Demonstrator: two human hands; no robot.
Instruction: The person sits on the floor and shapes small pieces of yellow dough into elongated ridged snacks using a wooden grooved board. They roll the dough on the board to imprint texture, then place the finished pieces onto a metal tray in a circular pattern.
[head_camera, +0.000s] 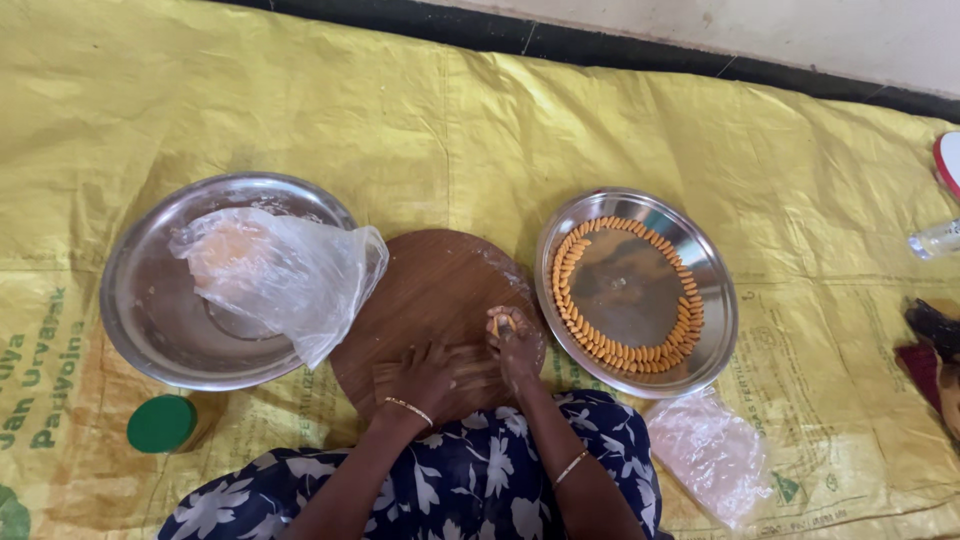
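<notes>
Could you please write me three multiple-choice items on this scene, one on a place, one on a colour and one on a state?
1. Where do the shaped dough pieces lie?
A. heaped on the round wooden board
B. in a ring along the rim of the right steel plate
C. inside the clear plastic bag

2. What colour is the round lid on the sheet near the left steel bowl?
A. green
B. red
C. white

3. What is the right hand doing?
A. lying flat on the sheet
B. gripping the bowl
C. pinching a small dough piece over the wooden board

Answers: 1 B, the pieces line the plate's rim. 2 A, the lid is plainly green. 3 C, its fingertips close on an orange bit; the left hand rests on the board.
</notes>
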